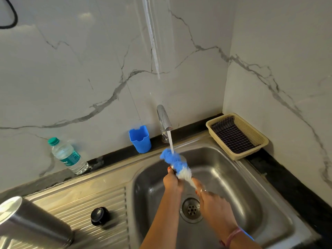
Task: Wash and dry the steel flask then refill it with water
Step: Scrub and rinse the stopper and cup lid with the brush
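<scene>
The steel flask point(30, 224) lies on the ribbed draining board at the lower left, with its black cap point(99, 215) standing apart to its right. Over the sink bowl point(233, 186), both hands hold a blue and white bottle brush point(177, 164) under the running water from the tap point(164, 121). My left hand point(172, 180) grips the bristles near their white lower end. My right hand point(212, 200) holds the brush's handle, which is mostly hidden inside the hand.
A blue plastic cup point(140, 139) stands on the ledge left of the tap. A plastic water bottle point(69, 156) with a green cap leans against the wall at the left. A beige basket point(251, 135) holding a dark checked cloth sits in the right corner.
</scene>
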The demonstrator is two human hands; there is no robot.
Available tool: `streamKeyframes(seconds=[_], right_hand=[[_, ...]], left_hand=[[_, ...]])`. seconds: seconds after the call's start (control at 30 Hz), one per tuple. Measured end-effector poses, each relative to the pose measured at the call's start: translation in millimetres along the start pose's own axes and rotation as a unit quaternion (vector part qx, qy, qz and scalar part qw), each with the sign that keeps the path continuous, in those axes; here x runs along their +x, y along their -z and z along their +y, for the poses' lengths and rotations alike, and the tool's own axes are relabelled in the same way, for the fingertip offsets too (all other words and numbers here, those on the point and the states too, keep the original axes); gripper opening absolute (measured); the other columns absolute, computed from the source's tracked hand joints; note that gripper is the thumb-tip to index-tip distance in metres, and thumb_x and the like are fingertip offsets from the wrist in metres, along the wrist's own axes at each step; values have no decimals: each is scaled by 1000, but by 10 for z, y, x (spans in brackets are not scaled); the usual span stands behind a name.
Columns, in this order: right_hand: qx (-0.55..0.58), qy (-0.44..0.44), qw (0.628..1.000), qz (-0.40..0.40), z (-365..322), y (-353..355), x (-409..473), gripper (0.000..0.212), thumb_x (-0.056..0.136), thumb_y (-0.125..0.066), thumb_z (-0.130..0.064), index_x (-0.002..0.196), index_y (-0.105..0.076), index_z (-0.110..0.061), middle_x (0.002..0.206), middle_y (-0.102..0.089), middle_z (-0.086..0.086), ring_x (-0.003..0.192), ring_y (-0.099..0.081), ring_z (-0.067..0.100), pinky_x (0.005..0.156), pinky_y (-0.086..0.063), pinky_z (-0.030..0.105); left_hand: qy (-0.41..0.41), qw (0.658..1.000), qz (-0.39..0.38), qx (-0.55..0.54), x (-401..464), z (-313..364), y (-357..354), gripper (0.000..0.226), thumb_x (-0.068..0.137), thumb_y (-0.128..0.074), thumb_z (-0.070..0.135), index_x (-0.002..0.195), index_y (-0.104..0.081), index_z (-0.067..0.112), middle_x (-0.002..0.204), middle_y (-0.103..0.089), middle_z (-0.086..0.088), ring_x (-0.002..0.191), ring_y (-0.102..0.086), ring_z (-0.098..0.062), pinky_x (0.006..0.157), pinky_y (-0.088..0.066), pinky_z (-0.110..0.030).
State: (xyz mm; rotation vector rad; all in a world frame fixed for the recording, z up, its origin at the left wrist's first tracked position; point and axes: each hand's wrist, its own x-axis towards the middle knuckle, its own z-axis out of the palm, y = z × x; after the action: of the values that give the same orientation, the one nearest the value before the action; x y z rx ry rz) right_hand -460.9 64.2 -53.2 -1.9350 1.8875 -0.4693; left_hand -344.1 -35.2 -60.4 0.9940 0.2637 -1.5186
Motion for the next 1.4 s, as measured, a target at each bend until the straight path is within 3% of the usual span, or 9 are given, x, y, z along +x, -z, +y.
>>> streamKeyframes(seconds=[0.1,0.27,0.33,0.4,0.5,0.73,0.93,1.13,1.4], right_hand=[[-32,1,999,8,70,-9,-79,56,102,-31,-33,145,-1,-53,93,-69,-5,84,-68,18,72,-50,33],[2,-17,999,40,66,13,129,51,101,-35,-30,149,-20,-43,85,-72,-2,77,-69,20,67,-52,34],[-34,11,999,40,48,6,157,56,99,-43,-28,147,-21,-44,79,-70,-2,70,-69,19,61,-52,34],[-84,44,995,36,49,-1,75,69,93,-54,-23,144,-15,-48,75,-68,-1,64,-68,18,56,-52,33],[-60,23,998,-29,71,59,-101,68,100,-35,-23,139,8,-56,97,-67,-3,85,-69,19,73,-51,34],[-9,-13,1000,-8,-33,-60,61,60,100,-33,-25,146,-5,-51,97,-70,-3,87,-68,22,76,-51,35],[7,-14,996,-84,-21,-56,-119,62,99,-31,-27,143,-1,-58,107,-66,-5,98,-65,22,84,-47,34],[117,-68,991,-17,-35,-199,75,48,102,-34,-34,149,-23,-41,107,-70,-1,100,-65,24,86,-48,36],[147,-55,988,-11,42,-278,-93,51,101,-40,-35,148,-23,-45,108,-71,2,101,-65,27,87,-46,36]], left_hand=[[20,999,-17,-27,-22,59,-24,28,108,-33,19,99,-56,6,86,-61,-11,73,-62,-23,55,-55,-38],[1,999,-25,21,-59,-7,-66,27,109,-33,20,96,-52,4,96,-60,-21,84,-61,-36,69,-53,-59],[6,999,-13,30,-54,-2,-48,27,108,-35,19,97,-55,4,91,-63,-17,79,-63,-31,72,-54,-53],[16,1000,-13,6,-59,51,-24,27,107,-35,17,98,-58,4,88,-62,-14,73,-64,-26,61,-56,-41],[9,1000,6,16,-73,118,-23,29,106,-36,14,93,-59,3,85,-61,-13,67,-63,-26,57,-51,-39],[21,1000,-21,-1,-76,-7,17,20,104,-39,7,103,-59,2,92,-64,-16,80,-63,-27,71,-51,-42],[30,999,-3,-14,-54,93,149,27,105,-36,15,101,-60,1,87,-62,-15,76,-60,-26,68,-49,-40],[-7,999,-21,-38,27,-12,213,20,105,-41,8,113,-56,-2,103,-66,-21,95,-65,-29,108,-43,-47],[2,998,-19,-57,-39,56,134,21,106,-39,10,100,-58,5,87,-65,-12,79,-64,-22,72,-53,-40]])
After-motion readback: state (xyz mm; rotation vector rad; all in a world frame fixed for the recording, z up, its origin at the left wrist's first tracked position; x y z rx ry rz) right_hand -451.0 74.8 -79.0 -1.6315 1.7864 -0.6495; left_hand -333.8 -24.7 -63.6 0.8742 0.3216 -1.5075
